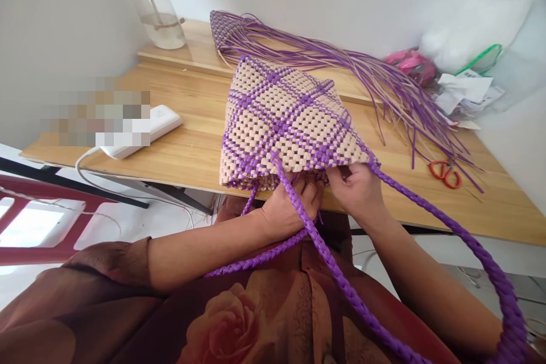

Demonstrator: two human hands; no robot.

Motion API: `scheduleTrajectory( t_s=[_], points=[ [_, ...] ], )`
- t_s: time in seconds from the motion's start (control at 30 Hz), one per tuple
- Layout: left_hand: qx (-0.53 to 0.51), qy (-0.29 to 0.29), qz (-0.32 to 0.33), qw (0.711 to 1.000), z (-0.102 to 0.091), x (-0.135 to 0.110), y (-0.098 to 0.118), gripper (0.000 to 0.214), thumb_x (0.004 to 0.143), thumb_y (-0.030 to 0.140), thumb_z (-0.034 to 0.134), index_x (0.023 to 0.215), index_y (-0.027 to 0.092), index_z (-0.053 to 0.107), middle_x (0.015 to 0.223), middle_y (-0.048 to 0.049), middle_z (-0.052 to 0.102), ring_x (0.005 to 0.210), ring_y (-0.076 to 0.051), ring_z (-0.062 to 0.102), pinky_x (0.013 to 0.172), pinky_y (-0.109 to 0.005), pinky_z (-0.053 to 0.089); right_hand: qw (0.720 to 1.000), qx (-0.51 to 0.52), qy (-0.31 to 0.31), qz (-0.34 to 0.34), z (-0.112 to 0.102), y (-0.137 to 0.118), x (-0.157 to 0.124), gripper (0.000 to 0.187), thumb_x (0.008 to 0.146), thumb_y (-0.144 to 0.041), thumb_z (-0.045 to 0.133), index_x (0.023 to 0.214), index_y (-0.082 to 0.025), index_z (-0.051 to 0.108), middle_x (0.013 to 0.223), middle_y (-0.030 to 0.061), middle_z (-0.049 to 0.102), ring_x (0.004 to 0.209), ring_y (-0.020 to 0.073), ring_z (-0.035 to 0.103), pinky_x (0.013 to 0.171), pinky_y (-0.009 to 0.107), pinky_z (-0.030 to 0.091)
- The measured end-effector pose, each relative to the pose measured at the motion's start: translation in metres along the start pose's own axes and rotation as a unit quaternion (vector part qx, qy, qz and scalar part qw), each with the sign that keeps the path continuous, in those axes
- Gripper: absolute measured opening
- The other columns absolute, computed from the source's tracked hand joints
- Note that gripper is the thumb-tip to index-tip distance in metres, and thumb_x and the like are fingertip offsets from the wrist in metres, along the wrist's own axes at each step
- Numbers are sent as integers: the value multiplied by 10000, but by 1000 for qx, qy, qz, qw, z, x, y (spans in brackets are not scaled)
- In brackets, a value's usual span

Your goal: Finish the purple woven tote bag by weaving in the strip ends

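Observation:
A woven bag in beige with purple checked lines lies on its side at the table's front edge, its open mouth towards me. Two braided purple handles run from its rim; one crosses in front of my left hand, and its loop reaches the lower right. My left hand is curled at the mouth, fingertips partly hidden under the rim. Beside it, my right hand pinches the rim between thumb and fingers, close to a handle's root. A short purple strand end hangs below my hands.
A second woven piece with long loose purple and beige strands stretches along the back. Orange-handled scissors lie at right, near plastic bags and papers. A water bottle stands back left; a white power bank with a cable lies at left.

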State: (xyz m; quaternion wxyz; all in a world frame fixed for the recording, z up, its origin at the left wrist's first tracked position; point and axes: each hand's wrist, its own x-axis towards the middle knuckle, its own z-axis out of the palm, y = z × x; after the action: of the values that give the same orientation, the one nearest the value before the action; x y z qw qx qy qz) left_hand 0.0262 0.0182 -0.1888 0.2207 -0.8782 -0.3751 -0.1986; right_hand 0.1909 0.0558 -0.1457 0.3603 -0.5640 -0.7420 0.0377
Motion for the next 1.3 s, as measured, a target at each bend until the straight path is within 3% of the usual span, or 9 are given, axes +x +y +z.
scheduleTrajectory(
  t_s=[0.17,0.47,0.8,1.07,1.17,1.3],
  points=[
    [18,2,0,1000,-2,1,4,370,974,191,406,1252,47,604,1179,-185,670,1080,-292,626,944,-469,461,988,-57,17,-146,-2,7,-5,220,925,-235,490,841,-146,674,836,124,715,796,254,671,770,346,496],
    [15,-1,0,1000,-5,6,4,374,962,173,410,1247,33,609,1123,-185,682,976,-267,657,892,-428,498,974,-96,-43,-203,-6,8,-6,200,920,-133,519,1032,-125,684,1014,124,705,982,262,644,892,349,475],
    [17,13,16,1000,1,1,2,367,955,169,420,1240,40,613,1106,-179,681,975,-258,655,902,-428,502,974,-117,-58,-184,-9,5,-5,196,926,-175,512,957,-130,700,920,121,712,900,285,653,840,371,485],
    [18,17,16,1000,2,2,3,370,958,181,417,1242,49,613,1099,-178,680,997,-272,652,906,-448,498,971,-110,-84,-195,-11,6,-4,216,944,-180,469,952,-159,684,903,97,708,853,246,645,800,335,469],
    [33,30,21,999,1,1,4,360,952,179,430,1223,44,627,1083,-165,686,983,-275,656,926,-458,490,976,-126,-65,-163,-11,6,-4,229,941,-214,469,906,-158,688,882,101,715,798,234,641,772,323,464],
    [26,0,19,999,-1,0,5,389,959,182,416,1276,31,583,1145,-192,666,1043,-291,634,938,-475,484,983,-132,-21,-123,-10,3,-4,241,911,-236,485,789,-169,682,735,87,688,700,226,619,691,310,451]
  ],
)
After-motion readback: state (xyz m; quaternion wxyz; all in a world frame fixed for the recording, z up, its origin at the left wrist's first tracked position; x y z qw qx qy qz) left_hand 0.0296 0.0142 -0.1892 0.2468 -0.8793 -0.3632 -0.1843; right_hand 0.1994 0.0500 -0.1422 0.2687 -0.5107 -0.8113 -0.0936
